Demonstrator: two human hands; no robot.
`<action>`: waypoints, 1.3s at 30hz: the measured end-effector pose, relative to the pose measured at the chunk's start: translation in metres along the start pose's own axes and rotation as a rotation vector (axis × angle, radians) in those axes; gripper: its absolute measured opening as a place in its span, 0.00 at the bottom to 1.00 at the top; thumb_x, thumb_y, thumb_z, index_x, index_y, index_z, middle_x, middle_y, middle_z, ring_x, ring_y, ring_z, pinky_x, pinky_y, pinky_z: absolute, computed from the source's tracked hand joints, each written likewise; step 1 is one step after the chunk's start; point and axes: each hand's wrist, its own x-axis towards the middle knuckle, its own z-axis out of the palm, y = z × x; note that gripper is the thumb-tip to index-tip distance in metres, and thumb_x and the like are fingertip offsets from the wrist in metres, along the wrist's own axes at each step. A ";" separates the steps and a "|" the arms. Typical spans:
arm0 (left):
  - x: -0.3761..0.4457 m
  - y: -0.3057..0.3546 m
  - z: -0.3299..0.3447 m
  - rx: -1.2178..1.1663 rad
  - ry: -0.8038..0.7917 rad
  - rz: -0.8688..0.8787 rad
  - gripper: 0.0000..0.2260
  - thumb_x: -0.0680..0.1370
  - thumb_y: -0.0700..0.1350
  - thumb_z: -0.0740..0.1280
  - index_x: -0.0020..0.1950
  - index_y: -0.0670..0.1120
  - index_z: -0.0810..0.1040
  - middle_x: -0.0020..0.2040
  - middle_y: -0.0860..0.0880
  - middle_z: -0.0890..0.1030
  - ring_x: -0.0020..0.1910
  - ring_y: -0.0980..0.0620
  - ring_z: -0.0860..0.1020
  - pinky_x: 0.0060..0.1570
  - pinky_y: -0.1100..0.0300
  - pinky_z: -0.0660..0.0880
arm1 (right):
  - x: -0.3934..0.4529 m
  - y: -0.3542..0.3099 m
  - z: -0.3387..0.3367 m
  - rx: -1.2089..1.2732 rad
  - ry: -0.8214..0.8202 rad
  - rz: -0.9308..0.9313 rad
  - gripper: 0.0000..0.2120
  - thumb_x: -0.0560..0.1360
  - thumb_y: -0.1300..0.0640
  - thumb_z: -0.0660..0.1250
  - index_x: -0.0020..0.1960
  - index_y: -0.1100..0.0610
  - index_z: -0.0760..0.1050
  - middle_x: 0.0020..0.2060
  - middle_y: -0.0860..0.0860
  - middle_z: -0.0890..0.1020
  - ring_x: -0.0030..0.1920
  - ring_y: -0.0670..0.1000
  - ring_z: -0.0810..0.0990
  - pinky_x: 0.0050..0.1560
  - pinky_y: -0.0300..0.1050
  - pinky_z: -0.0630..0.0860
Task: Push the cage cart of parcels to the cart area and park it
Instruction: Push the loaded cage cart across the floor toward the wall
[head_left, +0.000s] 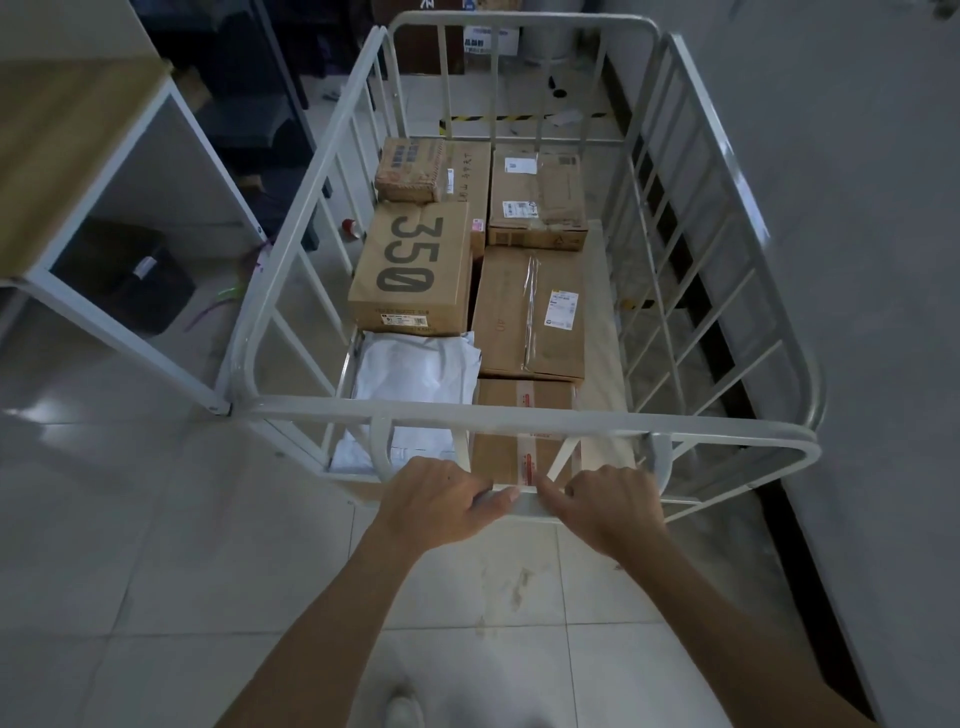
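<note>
A white metal cage cart (524, 415) fills the middle of the head view. Inside lie several brown cardboard parcels, among them a box printed "350" (410, 270) and a taped box (535, 312), plus a white plastic mailer bag (415, 374). My left hand (436, 501) and my right hand (613, 501) both grip the cart's low handle bar (524, 504) at the near end, knuckles up, side by side.
A wood-topped table with white legs (119, 171) stands close on the cart's left, its leg touching the cart corner. A grey wall (857, 260) with a dark skirting runs along the right. Yellow-black floor tape (519, 118) and dark furniture lie ahead.
</note>
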 end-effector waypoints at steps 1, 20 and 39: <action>0.001 -0.007 -0.002 0.002 -0.013 0.005 0.34 0.81 0.68 0.47 0.27 0.48 0.75 0.20 0.55 0.64 0.20 0.54 0.64 0.26 0.63 0.54 | 0.005 -0.004 -0.005 -0.004 -0.009 0.037 0.20 0.80 0.38 0.47 0.70 0.40 0.59 0.29 0.50 0.72 0.28 0.50 0.73 0.37 0.43 0.75; 0.053 -0.108 -0.017 -0.031 -0.110 0.152 0.33 0.81 0.66 0.45 0.34 0.47 0.77 0.25 0.52 0.70 0.27 0.48 0.76 0.32 0.58 0.73 | 0.094 -0.038 -0.045 0.126 0.107 0.256 0.21 0.80 0.37 0.55 0.48 0.50 0.79 0.24 0.51 0.77 0.27 0.53 0.79 0.34 0.46 0.76; 0.173 -0.138 -0.018 -0.048 -0.110 0.157 0.32 0.82 0.66 0.47 0.35 0.48 0.79 0.26 0.53 0.70 0.26 0.52 0.71 0.33 0.59 0.66 | 0.193 0.039 -0.066 0.171 0.080 0.346 0.57 0.57 0.28 0.11 0.34 0.52 0.77 0.22 0.48 0.69 0.23 0.45 0.65 0.28 0.40 0.59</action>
